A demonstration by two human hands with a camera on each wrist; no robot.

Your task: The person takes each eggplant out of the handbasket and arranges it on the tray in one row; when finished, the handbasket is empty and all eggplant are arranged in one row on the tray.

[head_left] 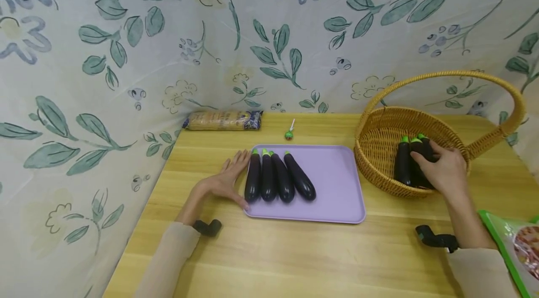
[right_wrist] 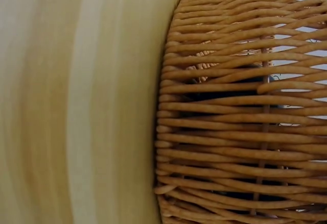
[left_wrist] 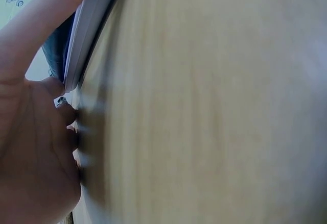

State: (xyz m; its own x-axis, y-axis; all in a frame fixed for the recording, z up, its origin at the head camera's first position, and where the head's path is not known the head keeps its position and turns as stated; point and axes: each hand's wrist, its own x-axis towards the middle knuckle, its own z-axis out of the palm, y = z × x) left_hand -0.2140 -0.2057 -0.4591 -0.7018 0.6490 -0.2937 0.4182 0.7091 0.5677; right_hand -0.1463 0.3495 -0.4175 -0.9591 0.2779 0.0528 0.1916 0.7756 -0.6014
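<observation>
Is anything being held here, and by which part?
The right hand grips eggplant in the basket, near the green end; whether one or two, I can't tell. The left hand, fingers spread, touches the tray at its left side, gripping nothing.

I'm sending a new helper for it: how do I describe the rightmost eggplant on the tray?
On the wooden table, find the flat purple tray. Four eggplants lie toward its left; you want the rightmost eggplant, beside the tray's bare part. It slants the most, with a gap separating it from its neighbour.
</observation>
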